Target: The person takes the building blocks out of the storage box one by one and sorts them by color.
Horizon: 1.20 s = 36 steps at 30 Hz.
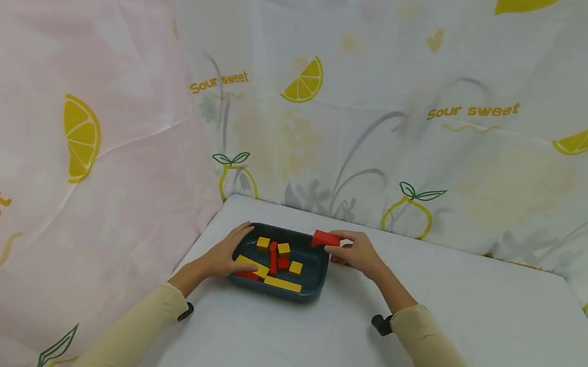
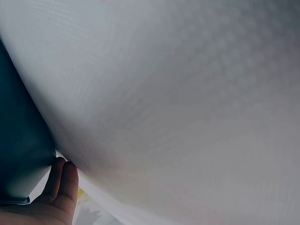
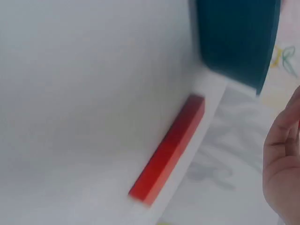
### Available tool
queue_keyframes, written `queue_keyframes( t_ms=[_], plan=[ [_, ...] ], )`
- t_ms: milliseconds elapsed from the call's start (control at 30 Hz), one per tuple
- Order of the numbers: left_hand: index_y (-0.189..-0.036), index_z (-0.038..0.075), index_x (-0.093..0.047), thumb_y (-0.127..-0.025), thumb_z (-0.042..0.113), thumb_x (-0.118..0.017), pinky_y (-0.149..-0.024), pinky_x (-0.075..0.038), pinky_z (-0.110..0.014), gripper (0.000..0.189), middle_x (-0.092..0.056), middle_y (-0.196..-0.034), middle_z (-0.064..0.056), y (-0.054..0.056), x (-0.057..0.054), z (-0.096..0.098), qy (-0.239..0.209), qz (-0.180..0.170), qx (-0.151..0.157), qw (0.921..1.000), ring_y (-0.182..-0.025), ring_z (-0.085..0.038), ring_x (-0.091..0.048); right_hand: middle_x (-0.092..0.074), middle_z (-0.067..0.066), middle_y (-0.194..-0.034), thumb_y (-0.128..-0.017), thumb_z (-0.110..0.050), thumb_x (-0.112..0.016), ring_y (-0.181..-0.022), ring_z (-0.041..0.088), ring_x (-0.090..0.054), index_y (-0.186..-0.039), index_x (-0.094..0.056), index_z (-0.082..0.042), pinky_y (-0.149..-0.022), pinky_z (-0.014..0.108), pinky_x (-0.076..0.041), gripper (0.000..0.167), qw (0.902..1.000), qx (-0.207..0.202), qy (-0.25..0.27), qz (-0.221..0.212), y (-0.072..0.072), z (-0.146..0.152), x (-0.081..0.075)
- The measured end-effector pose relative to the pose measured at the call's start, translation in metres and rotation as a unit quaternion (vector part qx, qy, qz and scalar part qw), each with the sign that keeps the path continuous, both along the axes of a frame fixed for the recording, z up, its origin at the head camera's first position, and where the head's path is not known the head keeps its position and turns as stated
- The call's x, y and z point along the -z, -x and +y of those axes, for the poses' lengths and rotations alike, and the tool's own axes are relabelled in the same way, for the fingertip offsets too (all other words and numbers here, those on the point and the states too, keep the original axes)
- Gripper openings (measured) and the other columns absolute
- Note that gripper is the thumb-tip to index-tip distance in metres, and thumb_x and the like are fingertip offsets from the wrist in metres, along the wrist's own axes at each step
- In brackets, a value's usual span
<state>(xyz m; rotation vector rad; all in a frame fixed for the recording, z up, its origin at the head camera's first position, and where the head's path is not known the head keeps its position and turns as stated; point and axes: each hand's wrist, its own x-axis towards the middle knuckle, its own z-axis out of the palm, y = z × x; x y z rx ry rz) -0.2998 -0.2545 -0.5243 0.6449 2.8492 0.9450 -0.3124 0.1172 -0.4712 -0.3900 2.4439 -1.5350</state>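
Currently holding a red block (image 1: 323, 239) in the right hand (image 1: 355, 253), pinched between thumb and fingers near its right end, at the far right corner of the tray (image 1: 281, 294). Cannot tell whether touching the rim with it. Can see only a sliver of red at the fingers in the right wrist view.

With the left hand (image 1: 221, 258), touching the tray's left side, using straight fingers along the outer wall and a thumb passed over the rim, close to a yellow strip (image 1: 259, 268). Not clenched. Cannot tell whether pressing on that strip.

Inside the tray, count three yellow cubes (image 1: 263, 243), a second strip along the near wall, a red stick (image 1: 273, 261), a red piece (image 1: 283, 263) just right of it, more red at the near side of the first strip.

On the table (image 1: 275, 351), outside the tray, find a red bar (image 3: 168, 152), lying near the tray's wall; blurred. Behind, note a lemon-print backdrop (image 1: 332, 133).
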Motion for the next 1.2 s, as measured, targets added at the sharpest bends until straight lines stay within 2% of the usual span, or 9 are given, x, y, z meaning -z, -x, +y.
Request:
queue_keyframes(
  t_ms=[167,267,400,567,700,900,1200],
  plan=[
    [-0.158,0.014,-0.019,-0.077,0.057,-0.078,-0.118,-0.025,-0.061,0.109,-0.011,-0.167,-0.008,0.0,0.001,0.001,0.003,-0.003,-0.002,1.0,-0.151,-0.034,-0.02,-0.063,0.012,-0.128,-0.085,-0.034,-0.079,-0.094,0.024,-0.061,-0.13,-0.066,-0.015,-0.072,0.028,-0.053,0.05,0.9974,0.047,-0.054,0.011,-0.002,0.042,0.001],
    [-0.158,0.013,-0.02,-0.077,0.056,-0.078,-0.117,-0.025,-0.062,0.109,-0.011,-0.167,-0.009,0.0,0.0,0.0,0.004,-0.006,-0.008,0.9999,-0.151,-0.034,-0.02,-0.063,0.014,-0.125,-0.086,-0.031,-0.077,-0.094,0.025,-0.059,-0.131,-0.064,-0.012,-0.074,0.034,-0.055,0.05,0.9965,0.058,-0.059,0.016,-0.003,0.063,0.006],
    [-0.158,0.013,-0.02,-0.076,0.055,-0.079,-0.117,-0.026,-0.062,0.109,-0.011,-0.167,-0.01,-0.002,-0.001,-0.007,0.004,-0.006,-0.009,0.9999,-0.15,-0.035,-0.02,-0.06,0.017,-0.129,-0.087,-0.03,-0.076,-0.097,0.026,-0.059,-0.133,-0.062,-0.008,-0.076,0.04,-0.057,0.052,0.9959,0.071,-0.056,0.013,-0.003,0.086,0.018],
    [-0.158,0.012,-0.02,-0.076,0.054,-0.08,-0.116,-0.026,-0.063,0.11,-0.011,-0.166,-0.012,-0.003,-0.004,-0.005,0.002,-0.008,-0.004,1.0,-0.15,-0.037,-0.02,-0.055,0.02,-0.134,-0.088,-0.029,-0.075,-0.106,0.03,-0.056,-0.137,-0.057,-0.007,-0.077,0.034,-0.057,0.057,0.9925,0.101,-0.069,-0.01,-0.005,0.12,0.032],
    [-0.158,0.015,-0.019,-0.077,0.054,-0.079,-0.116,-0.025,-0.063,0.108,-0.009,-0.167,-0.01,-0.001,-0.004,0.003,0.011,-0.017,-0.009,0.9998,-0.15,-0.036,-0.02,-0.054,0.021,-0.134,-0.089,-0.026,-0.075,-0.105,0.03,-0.054,-0.137,-0.057,-0.006,-0.075,0.029,-0.055,0.055,0.989,0.123,-0.076,-0.031,-0.01,0.145,0.038],
    [-0.159,0.018,-0.018,-0.077,0.056,-0.078,-0.118,-0.024,-0.062,0.108,-0.008,-0.167,-0.007,-0.001,-0.001,-0.002,0.014,-0.021,-0.022,0.9995,-0.151,-0.034,-0.018,-0.053,0.026,-0.131,-0.089,-0.021,-0.074,-0.1,0.029,-0.056,-0.135,-0.057,0.0,-0.07,0.027,-0.054,0.053,0.9886,0.105,-0.102,-0.037,-0.008,0.152,0.041],
    [-0.159,0.017,-0.018,-0.077,0.058,-0.077,-0.118,-0.024,-0.061,0.109,-0.008,-0.167,-0.008,0.001,-0.005,-0.003,0.006,-0.017,-0.003,0.9998,-0.151,-0.034,-0.018,-0.056,0.023,-0.122,-0.088,-0.027,-0.075,-0.1,0.028,-0.052,-0.136,-0.057,-0.001,-0.07,0.027,-0.05,0.058,0.9836,0.102,-0.137,-0.059,-0.01,0.153,0.048]
  ],
)
